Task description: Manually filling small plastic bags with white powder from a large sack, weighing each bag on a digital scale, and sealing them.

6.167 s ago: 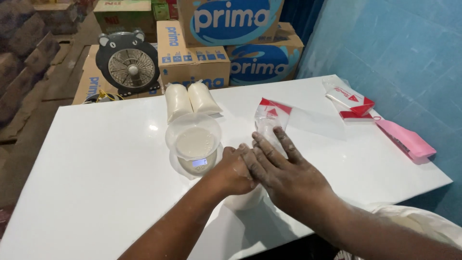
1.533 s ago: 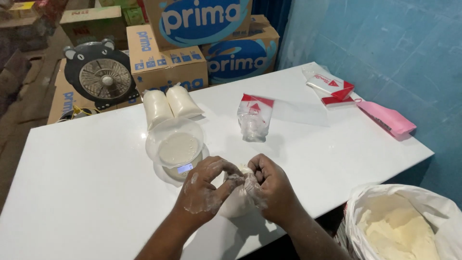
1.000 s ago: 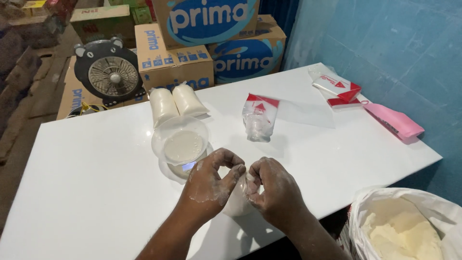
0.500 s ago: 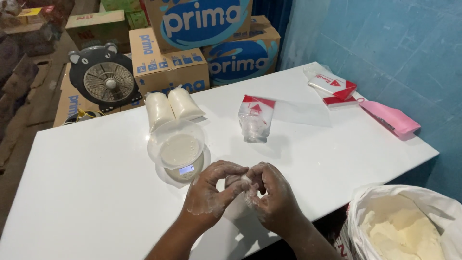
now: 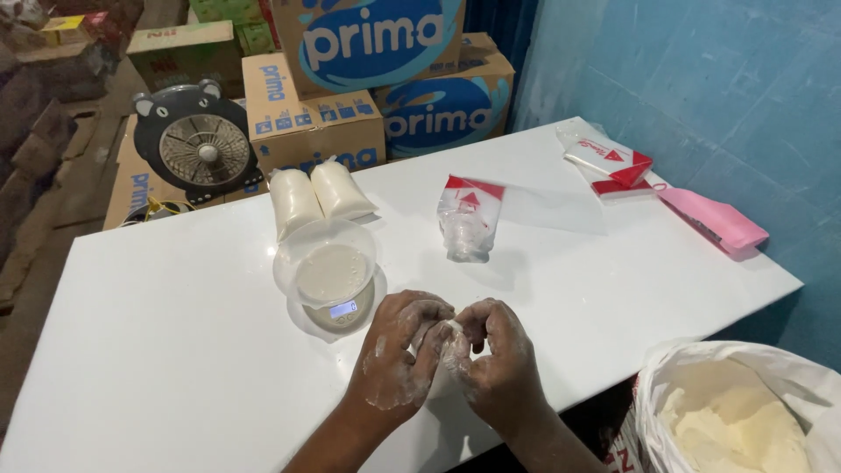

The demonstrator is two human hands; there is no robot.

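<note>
My left hand (image 5: 399, 355) and my right hand (image 5: 495, 359), both dusted with white powder, press together near the front edge of the white table (image 5: 158, 350). Their fingers pinch the twisted top of a small clear bag of flour (image 5: 444, 337), which is mostly hidden between them. Just beyond my left hand a clear bowl of flour (image 5: 328, 267) sits on a small digital scale (image 5: 343, 311). Two filled, tied flour bags (image 5: 317, 196) lie behind the bowl.
A stack of empty clear bags with red tops (image 5: 469, 219) lies mid-table; more packs (image 5: 609, 162) and a pink packet (image 5: 714, 219) lie at the far right. An open sack of flour (image 5: 736, 420) stands below the table's right corner. Cardboard boxes (image 5: 307, 114) and a small fan (image 5: 197, 144) stand behind.
Both hands went from lying flat on the table to closing together on the small bag's top, twisting it. The view has shifted slightly.
</note>
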